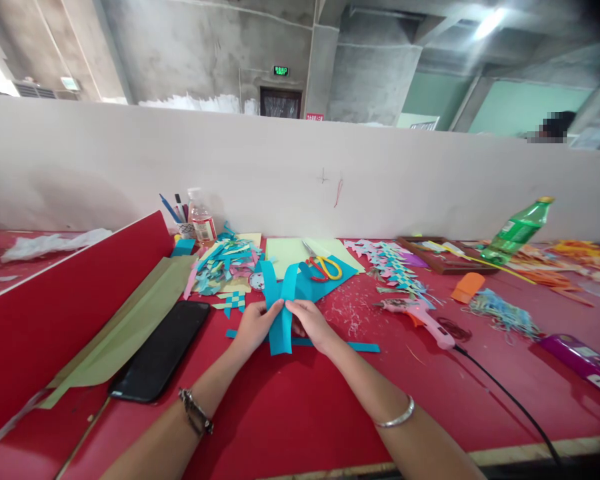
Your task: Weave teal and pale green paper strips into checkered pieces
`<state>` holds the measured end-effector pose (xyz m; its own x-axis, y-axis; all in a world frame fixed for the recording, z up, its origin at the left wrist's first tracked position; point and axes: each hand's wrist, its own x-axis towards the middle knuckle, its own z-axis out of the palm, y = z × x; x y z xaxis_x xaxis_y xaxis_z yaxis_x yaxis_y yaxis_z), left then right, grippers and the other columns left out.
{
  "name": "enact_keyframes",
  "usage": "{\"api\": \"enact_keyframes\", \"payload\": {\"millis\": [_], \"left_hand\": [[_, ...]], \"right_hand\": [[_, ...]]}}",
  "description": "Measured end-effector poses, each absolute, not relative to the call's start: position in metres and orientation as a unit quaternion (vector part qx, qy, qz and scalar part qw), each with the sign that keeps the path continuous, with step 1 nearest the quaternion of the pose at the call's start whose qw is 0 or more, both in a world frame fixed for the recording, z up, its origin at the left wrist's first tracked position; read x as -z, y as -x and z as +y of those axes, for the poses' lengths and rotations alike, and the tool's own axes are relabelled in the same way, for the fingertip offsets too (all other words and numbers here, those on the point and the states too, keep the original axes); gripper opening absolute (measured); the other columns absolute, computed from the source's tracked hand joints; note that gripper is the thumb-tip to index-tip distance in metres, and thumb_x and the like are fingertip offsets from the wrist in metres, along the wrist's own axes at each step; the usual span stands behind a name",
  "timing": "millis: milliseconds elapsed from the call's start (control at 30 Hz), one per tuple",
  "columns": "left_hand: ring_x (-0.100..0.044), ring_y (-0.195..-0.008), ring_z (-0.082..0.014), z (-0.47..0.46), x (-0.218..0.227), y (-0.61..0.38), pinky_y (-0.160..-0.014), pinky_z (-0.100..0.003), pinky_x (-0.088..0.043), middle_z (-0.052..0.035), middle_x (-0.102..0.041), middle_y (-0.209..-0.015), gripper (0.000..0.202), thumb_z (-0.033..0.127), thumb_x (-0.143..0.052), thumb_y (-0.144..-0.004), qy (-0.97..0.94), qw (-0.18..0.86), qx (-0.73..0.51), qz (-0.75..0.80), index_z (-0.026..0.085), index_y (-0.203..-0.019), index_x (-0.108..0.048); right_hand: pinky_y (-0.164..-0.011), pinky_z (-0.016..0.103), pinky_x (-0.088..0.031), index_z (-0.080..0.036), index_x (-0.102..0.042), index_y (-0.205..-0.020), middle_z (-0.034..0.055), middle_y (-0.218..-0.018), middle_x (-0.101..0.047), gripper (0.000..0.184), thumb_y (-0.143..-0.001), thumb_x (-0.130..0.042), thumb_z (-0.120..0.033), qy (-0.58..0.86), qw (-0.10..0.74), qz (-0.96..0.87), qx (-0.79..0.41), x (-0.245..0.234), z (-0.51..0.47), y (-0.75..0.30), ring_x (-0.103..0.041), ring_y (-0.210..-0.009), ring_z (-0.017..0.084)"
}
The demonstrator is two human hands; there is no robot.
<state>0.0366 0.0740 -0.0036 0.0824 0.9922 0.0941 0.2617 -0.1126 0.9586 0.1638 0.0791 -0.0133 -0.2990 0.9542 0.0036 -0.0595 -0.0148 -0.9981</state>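
Observation:
Blue paper strips, folded and crossed over one another, are held up a little above the red table. My left hand pinches them from the left side, its thumb on the near face. From the right, my right hand grips the same strips, the two thumbs almost touching. Behind and below my hands a long blue paper strip lies flat. Beyond them, scissors with red and yellow handles rest on a blue paper sheet and pale green paper. My fingers partly hide the strips.
A black phone and olive paper lie left beside a red divider. Paper scraps are heaped behind. To the right are a pink glue gun with its cord, woven paper pieces and a leaning green bottle.

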Motion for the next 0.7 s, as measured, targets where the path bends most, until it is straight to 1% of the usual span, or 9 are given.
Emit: {"api": "enact_keyframes", "payload": {"millis": [200,300,433,567,633,700], "left_hand": [[-0.029,-0.038,-0.0055,0.0753,0.0076,-0.0354,-0.036,-0.018,-0.021,0.0057,-0.034,-0.039,0.043,0.052,-0.046,-0.065,-0.59,0.409,-0.456,0.526,0.014,-0.046,-0.042],[-0.03,-0.04,-0.0062,0.0758,0.0088,-0.0347,-0.037,-0.018,-0.023,0.0052,-0.036,-0.04,0.042,0.052,-0.045,-0.066,-0.589,0.415,-0.456,0.523,0.014,-0.048,-0.043],[-0.028,-0.04,-0.0059,0.0745,0.0052,-0.0348,-0.039,-0.019,-0.024,0.0058,-0.033,-0.04,0.043,0.052,-0.045,-0.066,-0.574,0.394,-0.481,0.534,0.014,-0.046,-0.04],[-0.033,-0.043,-0.0072,0.0727,0.0035,-0.0371,-0.041,-0.019,-0.027,0.0044,-0.039,-0.044,0.041,0.052,-0.044,-0.066,-0.591,0.433,-0.443,0.516,0.014,-0.052,-0.046],[-0.032,-0.042,-0.0073,0.0731,0.0056,-0.0378,-0.04,-0.019,-0.024,0.0043,-0.038,-0.044,0.041,0.053,-0.045,-0.066,-0.616,0.426,-0.417,0.515,0.014,-0.052,-0.045],[-0.027,-0.041,-0.0067,0.0745,0.0087,-0.0375,-0.038,-0.02,-0.018,0.0051,-0.032,-0.041,0.043,0.054,-0.044,-0.066,-0.634,0.382,-0.412,0.532,0.016,-0.046,-0.039]], "right_hand": [[-0.032,0.018,-0.02,-0.018,-0.039,-0.051,-0.0075,-0.035,-0.036,0.035,-0.072,-0.044,-0.046,0.412,0.43,-0.563,-0.574,0.0137,0.0789,-0.1622,-0.032,-0.031,0.005],[-0.032,0.019,-0.02,-0.018,-0.039,-0.051,-0.0075,-0.034,-0.036,0.035,-0.073,-0.043,-0.045,0.417,0.435,-0.566,-0.563,0.0138,0.0782,-0.1614,-0.031,-0.03,0.005],[-0.033,0.018,-0.02,-0.018,-0.036,-0.05,-0.0077,-0.034,-0.035,0.035,-0.073,-0.043,-0.044,0.423,0.452,-0.559,-0.552,0.0121,0.0773,-0.1619,-0.03,-0.03,0.005],[-0.035,0.019,-0.022,-0.018,-0.036,-0.05,-0.0072,-0.035,-0.036,0.036,-0.073,-0.044,-0.045,0.435,0.475,-0.548,-0.535,0.0104,0.0782,-0.1638,-0.032,-0.033,0.005],[-0.035,0.019,-0.023,-0.018,-0.036,-0.05,-0.007,-0.036,-0.036,0.037,-0.073,-0.043,-0.047,0.434,0.484,-0.545,-0.529,0.0104,0.0788,-0.1645,-0.032,-0.034,0.005],[-0.035,0.019,-0.023,-0.018,-0.036,-0.049,-0.0067,-0.036,-0.036,0.039,-0.073,-0.041,-0.048,0.432,0.477,-0.557,-0.525,0.011,0.0791,-0.1647,-0.032,-0.034,0.006]]}}
